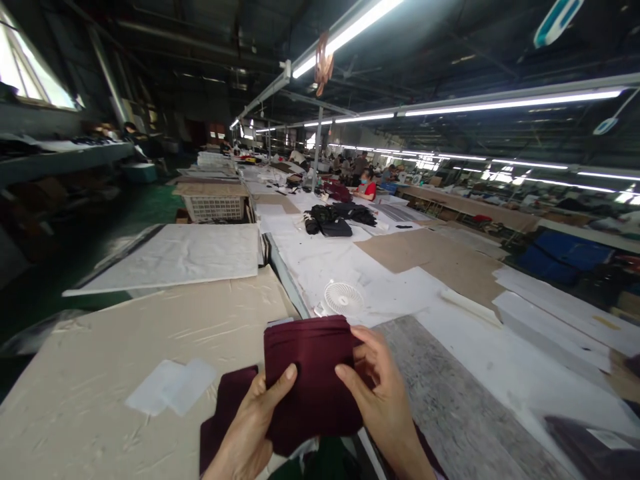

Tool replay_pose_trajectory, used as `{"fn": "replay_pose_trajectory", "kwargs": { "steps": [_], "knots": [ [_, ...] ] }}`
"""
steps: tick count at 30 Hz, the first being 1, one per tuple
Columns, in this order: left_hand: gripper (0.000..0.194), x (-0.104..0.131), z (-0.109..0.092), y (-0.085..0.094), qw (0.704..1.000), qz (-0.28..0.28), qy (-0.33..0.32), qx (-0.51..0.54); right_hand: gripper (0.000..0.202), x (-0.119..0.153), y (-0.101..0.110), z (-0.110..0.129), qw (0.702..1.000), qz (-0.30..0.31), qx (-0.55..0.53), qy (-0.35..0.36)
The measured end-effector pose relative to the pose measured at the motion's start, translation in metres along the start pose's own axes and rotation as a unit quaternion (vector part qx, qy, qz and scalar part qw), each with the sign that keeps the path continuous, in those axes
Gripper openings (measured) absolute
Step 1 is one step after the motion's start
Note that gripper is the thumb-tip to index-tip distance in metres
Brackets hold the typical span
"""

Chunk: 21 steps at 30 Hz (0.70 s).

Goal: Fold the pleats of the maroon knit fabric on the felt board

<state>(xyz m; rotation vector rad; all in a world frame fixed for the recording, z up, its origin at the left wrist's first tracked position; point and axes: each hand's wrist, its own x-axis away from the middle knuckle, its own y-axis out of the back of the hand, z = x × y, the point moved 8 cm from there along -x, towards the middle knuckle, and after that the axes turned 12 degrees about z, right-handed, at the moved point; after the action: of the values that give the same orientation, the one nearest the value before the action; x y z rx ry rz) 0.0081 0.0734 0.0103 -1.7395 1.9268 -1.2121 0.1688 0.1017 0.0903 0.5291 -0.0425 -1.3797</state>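
A stack of dark maroon fabric pieces (313,373) is held up in front of me between both hands. My left hand (257,413) grips its left side, thumb flat on the front face and fingers hidden behind. At the upper right edge, my right hand (377,380) closes round the stack, its thumb in front and fingers curled at the back. More maroon fabric (227,407) shows beyond my left wrist, low in the picture. Two thin white squares (173,387) overlap on the beige-covered surface to the left.
A small white fan (343,297) sits on the white-covered table (310,267). Farther back lie dark garments (337,220), and a person in red (367,189) is beyond them. A grey mottled sheet (445,393) covers the right side. A white plastic basket (215,207) stands at left.
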Motion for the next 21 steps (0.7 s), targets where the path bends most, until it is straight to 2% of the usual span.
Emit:
{"fn": "replay_pose_trajectory", "kwargs": {
  "steps": [2,5,7,10,13,15,18,21],
  "knots": [
    [0.03,0.002,-0.003,0.0,1.0,0.016,-0.007,-0.013,0.034,-0.004,0.0,0.007,0.999,0.028,0.032,0.02],
    [0.027,0.005,-0.008,-0.002,0.998,0.039,-0.022,-0.033,0.026,-0.01,-0.003,0.007,0.996,0.08,0.036,0.004],
    [0.028,0.006,-0.012,-0.004,0.998,0.046,-0.029,-0.036,0.026,-0.01,-0.005,0.008,0.995,0.093,0.036,0.018],
    [0.025,0.008,-0.015,-0.005,0.997,0.056,-0.035,-0.041,0.032,-0.007,-0.003,0.024,0.988,0.066,0.087,0.106],
    [0.024,0.008,-0.016,-0.006,0.994,0.078,-0.032,-0.062,0.027,-0.001,-0.006,0.048,0.96,0.047,0.189,0.201],
    [0.023,0.008,-0.015,-0.008,0.99,0.099,-0.032,-0.093,0.022,0.001,-0.01,0.059,0.94,0.053,0.249,0.225],
    [0.024,0.008,-0.013,-0.012,0.982,0.116,-0.037,-0.144,0.015,-0.004,-0.012,0.062,0.938,0.065,0.282,0.189],
    [0.027,0.009,-0.014,-0.011,0.981,0.087,-0.053,-0.167,0.012,-0.009,-0.012,0.052,0.947,0.088,0.278,0.134]
  ]
}}
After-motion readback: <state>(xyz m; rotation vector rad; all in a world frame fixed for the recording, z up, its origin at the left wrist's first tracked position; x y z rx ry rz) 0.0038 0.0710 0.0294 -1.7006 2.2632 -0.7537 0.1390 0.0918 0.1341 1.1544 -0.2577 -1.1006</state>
